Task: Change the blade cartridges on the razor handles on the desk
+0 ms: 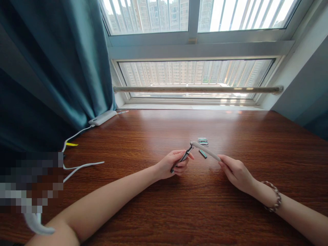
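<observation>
My left hand (174,164) is closed around a dark, slim razor handle (185,156) with a metal head end, held just above the wooden table (153,136). My right hand (237,172) pinches the end of a thin white stick-like tool (206,150), whose far tip meets the head of the handle near the middle of the table. Just beyond the tips lie a small blade cartridge pack (202,140) and a single loose cartridge (202,154) on the wood. A beaded bracelet (274,200) sits on my right wrist.
A white power bank (102,117) lies at the table's far left by a teal curtain (51,68), with white cables (82,166) trailing along the left side. A window with a metal rail (197,90) runs behind the table. A blurred patch covers the lower left.
</observation>
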Available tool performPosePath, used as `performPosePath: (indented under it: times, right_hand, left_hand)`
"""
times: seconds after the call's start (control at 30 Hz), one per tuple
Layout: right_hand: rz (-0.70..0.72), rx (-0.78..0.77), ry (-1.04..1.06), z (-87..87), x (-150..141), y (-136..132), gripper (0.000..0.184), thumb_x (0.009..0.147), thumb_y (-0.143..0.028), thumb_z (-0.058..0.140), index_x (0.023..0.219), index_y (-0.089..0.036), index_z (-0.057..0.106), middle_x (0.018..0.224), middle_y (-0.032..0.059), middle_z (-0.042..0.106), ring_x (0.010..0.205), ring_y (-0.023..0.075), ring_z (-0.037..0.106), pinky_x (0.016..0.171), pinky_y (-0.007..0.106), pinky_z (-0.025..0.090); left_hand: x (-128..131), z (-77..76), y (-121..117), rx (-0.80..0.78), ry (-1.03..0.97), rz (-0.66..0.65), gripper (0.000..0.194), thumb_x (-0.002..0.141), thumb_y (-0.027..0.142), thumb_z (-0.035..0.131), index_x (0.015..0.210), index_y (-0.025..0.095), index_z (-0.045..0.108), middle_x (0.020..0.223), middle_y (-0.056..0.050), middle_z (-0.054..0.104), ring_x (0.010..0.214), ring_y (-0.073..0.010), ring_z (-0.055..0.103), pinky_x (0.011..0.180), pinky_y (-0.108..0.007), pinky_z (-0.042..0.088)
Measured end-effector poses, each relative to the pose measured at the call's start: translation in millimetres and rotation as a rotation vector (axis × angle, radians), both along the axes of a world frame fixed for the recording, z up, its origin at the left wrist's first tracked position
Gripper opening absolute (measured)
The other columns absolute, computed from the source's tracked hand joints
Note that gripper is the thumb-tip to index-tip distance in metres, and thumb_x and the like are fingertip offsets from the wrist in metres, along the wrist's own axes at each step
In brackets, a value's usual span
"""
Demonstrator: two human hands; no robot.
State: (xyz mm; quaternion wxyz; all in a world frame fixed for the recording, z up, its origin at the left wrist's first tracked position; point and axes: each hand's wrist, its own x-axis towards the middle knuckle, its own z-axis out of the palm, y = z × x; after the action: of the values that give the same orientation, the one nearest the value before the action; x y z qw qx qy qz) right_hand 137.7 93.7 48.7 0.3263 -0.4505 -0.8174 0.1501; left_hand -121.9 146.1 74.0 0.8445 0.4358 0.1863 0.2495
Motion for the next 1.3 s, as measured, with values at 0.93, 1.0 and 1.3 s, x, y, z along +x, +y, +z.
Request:
performPosePath:
  times: [0.93,1.0,1.3]
  right_hand:
    - [-0.125,-0.079,-0.098,-0.4,-0.8,3.5,0.027,0.092,-0.030,0.028,0.097,-0.019,0.052,0.073,0.0034,0.059,0.063,0.0167,0.055,0.061,0.026,0.038]
    - [-0.172,-0.082,-0.087,-1.5,0.6,4.6,0.030,0.092,-0.032,0.027,0.094,-0.018,0.053,0.065,0.0022,0.055,0.056,0.0162,0.052,0.058,0.026,0.037]
    - [-0.224,-0.090,-0.058,-0.2,1.9,6.1,0.034,0.092,-0.036,0.025,0.091,-0.017,0.054,0.060,0.0012,0.053,0.054,0.0162,0.051,0.056,0.026,0.036]
  left_hand:
    - [0.3,-3.9,-0.3,0.106,0.053,0.047,0.028,0.080,0.036,0.048,0.092,0.012,0.057,0.055,0.003,0.038,0.039,-0.0025,0.030,0.037,-0.018,0.017]
    - [1.6,-4.1,5.0,0.132,0.063,0.171,0.026,0.079,0.034,0.051,0.094,0.014,0.055,0.061,0.002,0.041,0.044,-0.0033,0.036,0.039,-0.017,0.022]
    - [-9.7,-16.8,41.1,0.523,0.487,0.688,0.030,0.072,0.032,0.057,0.093,0.011,0.054,0.076,-0.006,0.059,0.070,-0.0151,0.057,0.064,-0.026,0.044]
